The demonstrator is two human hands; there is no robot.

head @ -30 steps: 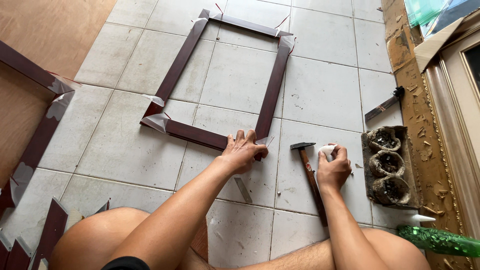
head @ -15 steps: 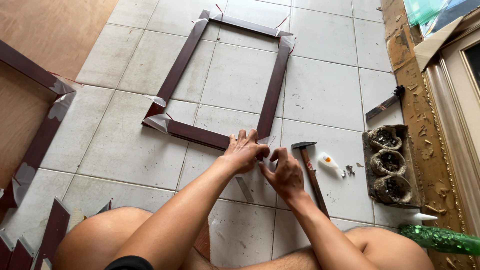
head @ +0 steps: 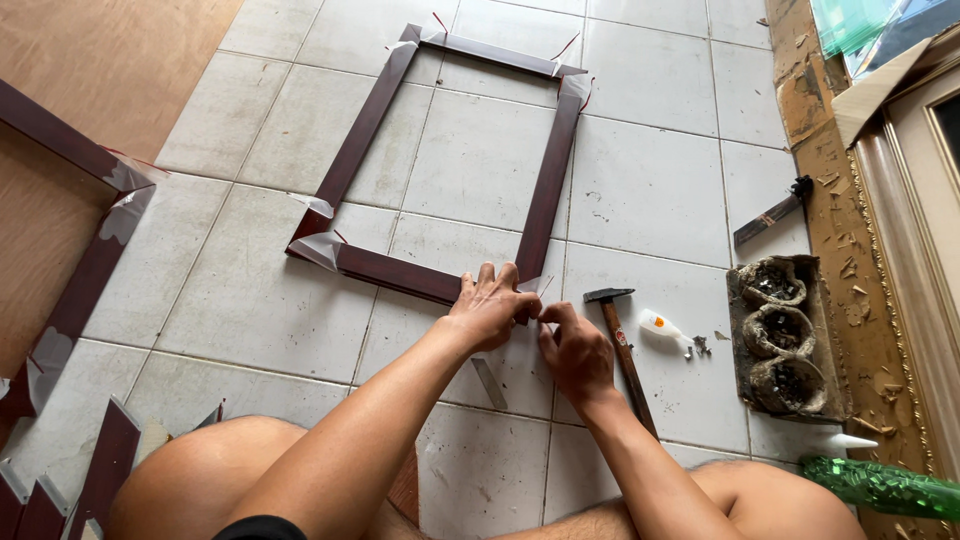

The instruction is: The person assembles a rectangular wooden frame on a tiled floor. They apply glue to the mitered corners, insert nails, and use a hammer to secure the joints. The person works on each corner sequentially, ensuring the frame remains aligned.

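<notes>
We are pressing our left hand (head: 490, 310), fingers curled, onto the near right corner of the dark wooden frame (head: 365, 135), while our right hand (head: 575, 350) is pinching at that same corner; what it grips we cannot tell. The frame is lying flat on the tiles, its long axis running away from us. Right of the frame are lying a hammer (head: 620, 345), a small white glue bottle (head: 660, 325), and a grey tray (head: 785, 335) holding three dark, crusted cups.

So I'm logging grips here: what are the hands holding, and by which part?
Both the left hand and right hand are on the dark wooden frame at its near right corner; any small piece between the fingers cannot be told.
</notes>
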